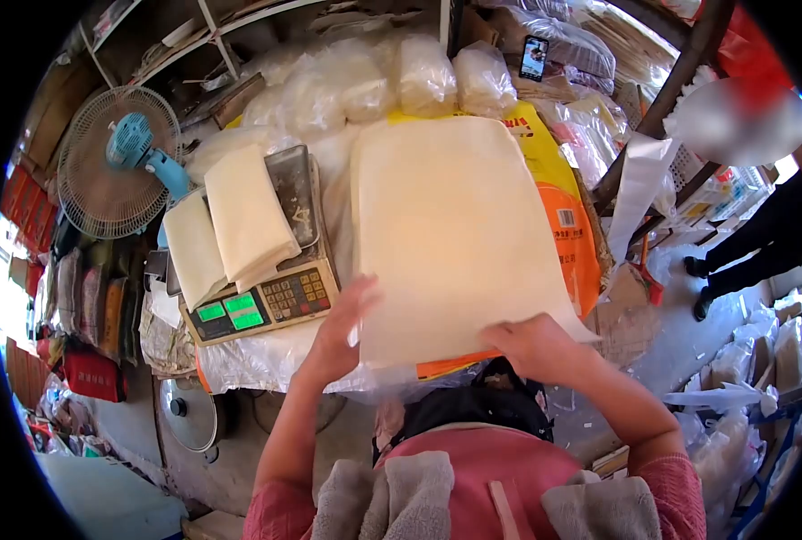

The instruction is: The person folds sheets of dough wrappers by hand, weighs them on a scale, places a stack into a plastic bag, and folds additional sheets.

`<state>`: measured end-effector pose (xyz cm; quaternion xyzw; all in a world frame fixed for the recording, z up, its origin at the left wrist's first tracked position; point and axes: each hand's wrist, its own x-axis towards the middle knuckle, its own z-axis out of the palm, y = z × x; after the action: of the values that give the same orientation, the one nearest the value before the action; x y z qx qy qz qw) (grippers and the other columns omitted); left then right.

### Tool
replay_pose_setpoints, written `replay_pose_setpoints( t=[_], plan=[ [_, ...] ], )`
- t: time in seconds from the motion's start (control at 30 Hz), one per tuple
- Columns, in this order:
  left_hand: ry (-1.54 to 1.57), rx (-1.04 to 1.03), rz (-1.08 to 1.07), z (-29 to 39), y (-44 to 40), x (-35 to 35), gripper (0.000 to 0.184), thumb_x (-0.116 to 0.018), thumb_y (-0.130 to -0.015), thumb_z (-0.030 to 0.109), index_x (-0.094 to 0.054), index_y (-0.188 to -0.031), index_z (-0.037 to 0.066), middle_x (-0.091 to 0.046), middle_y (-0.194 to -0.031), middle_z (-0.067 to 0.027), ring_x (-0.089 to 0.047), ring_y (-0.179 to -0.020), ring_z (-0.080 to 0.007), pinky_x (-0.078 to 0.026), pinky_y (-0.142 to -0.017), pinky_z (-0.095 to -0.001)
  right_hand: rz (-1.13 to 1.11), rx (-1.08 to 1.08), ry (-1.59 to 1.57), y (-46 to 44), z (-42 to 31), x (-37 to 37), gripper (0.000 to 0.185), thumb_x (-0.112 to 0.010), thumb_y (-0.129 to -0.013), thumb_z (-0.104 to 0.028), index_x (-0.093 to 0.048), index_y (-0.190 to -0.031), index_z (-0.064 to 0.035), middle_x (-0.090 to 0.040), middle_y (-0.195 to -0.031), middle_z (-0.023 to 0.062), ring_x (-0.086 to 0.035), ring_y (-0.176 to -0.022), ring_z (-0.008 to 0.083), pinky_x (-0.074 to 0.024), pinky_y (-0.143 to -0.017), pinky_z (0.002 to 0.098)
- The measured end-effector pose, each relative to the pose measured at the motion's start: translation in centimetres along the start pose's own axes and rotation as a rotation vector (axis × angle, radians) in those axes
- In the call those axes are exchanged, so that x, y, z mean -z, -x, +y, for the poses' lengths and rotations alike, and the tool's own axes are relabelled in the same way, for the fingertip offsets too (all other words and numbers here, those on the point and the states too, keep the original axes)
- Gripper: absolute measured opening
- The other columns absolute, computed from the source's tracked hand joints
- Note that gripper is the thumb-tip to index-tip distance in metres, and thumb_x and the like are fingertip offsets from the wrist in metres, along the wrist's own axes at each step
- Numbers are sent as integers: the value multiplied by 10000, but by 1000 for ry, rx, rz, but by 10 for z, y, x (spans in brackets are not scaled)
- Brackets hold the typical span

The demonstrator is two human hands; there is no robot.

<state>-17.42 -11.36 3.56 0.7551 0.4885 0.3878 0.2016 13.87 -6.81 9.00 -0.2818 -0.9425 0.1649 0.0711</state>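
A stack of thin, cream-coloured sheets (450, 225) lies in front of me, its top sheet lifted a little along the near edge. My right hand (538, 347) is closed on that near edge, thumb and fingers pinching the sheet. At the stack's left edge, my left hand (345, 317) has its fingers stretched out, slightly blurred; whether it touches the sheet I cannot tell. Left of the stack stands a digital weighing scale (306, 297) with green displays and a metal tray (302, 184). Two folded bundles of similar sheets (250, 214) rest on the scale, overlapping each other.
Beyond the stack sit several filled clear plastic bags (428, 76) and a phone (533, 58). A yellow and orange printed sack (570, 243) lies under the stack. At left is a blue fan (131, 144). Another person's dark-trousered legs (761, 238) show at right, behind a post.
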Motion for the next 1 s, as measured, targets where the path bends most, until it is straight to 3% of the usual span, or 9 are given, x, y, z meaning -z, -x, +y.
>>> replay_pose_setpoints(
  t=[0.1,0.13,0.27,0.37,0.47,0.6,0.7,0.9,1.0],
  plan=[
    [568,108,-256,-18,12,-5,350,-650,-784,-35,-638,-1123,48,-653,-1105,-96,-592,-1077,-222,-445,-933,-314,-30,-21,-86,16,-25,53,175,-546,-816,-170,-544,-973,-93,-629,-792,126,-632,-721,345,-496,-612,444],
    [572,396,-14,0,16,-13,184,-621,-833,-17,-667,-1009,2,-694,-876,-40,-633,-861,-155,-488,-813,-281,-10,-77,-70,18,-30,72,161,-547,-829,-181,-543,-965,-95,-628,-788,130,-632,-725,350,-495,-617,447],
    [640,675,169,0,-10,-4,275,-637,-847,45,-612,-1115,-8,-666,-977,-100,-617,-906,-184,-484,-831,-305,84,-267,111,-22,29,102,192,-589,-849,-258,-565,-928,-85,-631,-816,144,-628,-782,346,-486,-672,456],
    [-144,281,500,16,-46,-19,472,-688,-808,122,-531,-1247,50,-565,-1201,-164,-545,-1115,-268,-417,-962,-394,205,-432,158,-85,105,79,223,-625,-835,-266,-584,-904,-58,-633,-854,158,-613,-810,365,-478,-704,447],
    [-548,-44,203,15,-62,-35,623,-721,-769,235,-464,-1314,76,-433,-1347,-181,-406,-1271,-317,-306,-1046,-501,225,-544,255,-134,153,31,215,-651,-814,-196,-581,-947,-43,-645,-878,160,-619,-861,341,-447,-848,472],
    [-541,3,-136,5,-58,-62,669,-730,-744,355,-486,-1299,71,-451,-1362,-162,-395,-1288,-334,-282,-1045,-546,274,-543,405,-152,172,-1,205,-639,-804,-143,-611,-982,-46,-643,-972,161,-598,-1002,295,-297,-1013,580],
    [-547,-34,-134,0,-57,-66,673,-728,-728,350,-488,-1291,70,-464,-1344,-167,-415,-1267,-340,-293,-1037,-545,632,-252,558,-127,148,10,280,-638,-841,-196,-596,-1078,-52,-639,-1023,154,-601,-1016,312,-404,-958,494],
    [-528,-82,-195,-7,-76,-55,581,-711,-678,186,-541,-1221,70,-571,-1210,-141,-561,-1101,-316,-423,-938,-443,-293,-302,-1367,-17,50,-6,402,-567,-933,-300,-561,-1192,7,-624,-1137,121,-609,-1069,236,-481,-914,370],
    [-581,-87,-202,4,-72,-62,546,-721,-669,161,-565,-1185,73,-603,-1137,-140,-599,-1022,-311,-457,-866,-418,96,-694,-2020,1,40,-42,526,-557,-917,-240,-386,-1340,23,-568,-1229,142,-593,-1099,267,-485,-939,393]
  ],
)
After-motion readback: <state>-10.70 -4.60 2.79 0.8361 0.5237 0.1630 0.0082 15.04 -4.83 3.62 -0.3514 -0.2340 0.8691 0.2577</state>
